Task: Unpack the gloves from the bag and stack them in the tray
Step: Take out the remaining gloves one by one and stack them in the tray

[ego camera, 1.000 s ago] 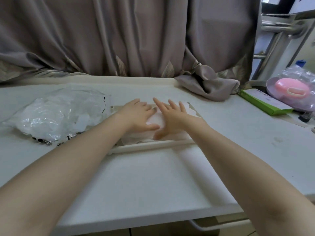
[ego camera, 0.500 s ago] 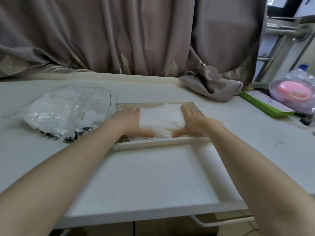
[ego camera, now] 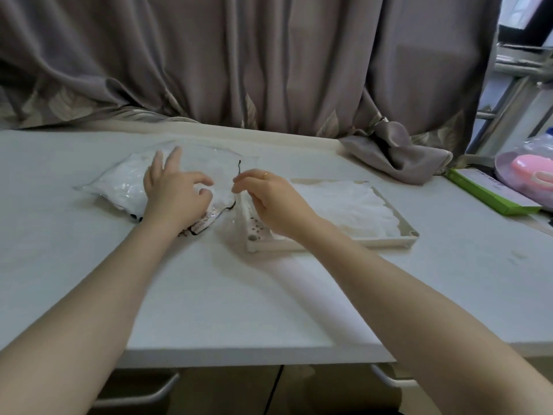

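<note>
Curtained table (ego camera: pixel 209 295): we judge we're fetching more gloves, left hand (ego camera: pixel 173 199) pinching inside the bag (ego camera: pixel 125 181), right hand (ego camera: pixel 269 202) loose, the tray (ego camera: pixel 329 244) next.

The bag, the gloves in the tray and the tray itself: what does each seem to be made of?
The bag looks like thin clear plastic film: glossy, crinkled, its white contents showing through. The gloves look like soft white fabric, perhaps knitted cotton: matte, with fine ridges and limp folds. The tray looks like rigid cream plastic with a smooth, dull finish, a moulded rim and small holes in its floor.
</note>
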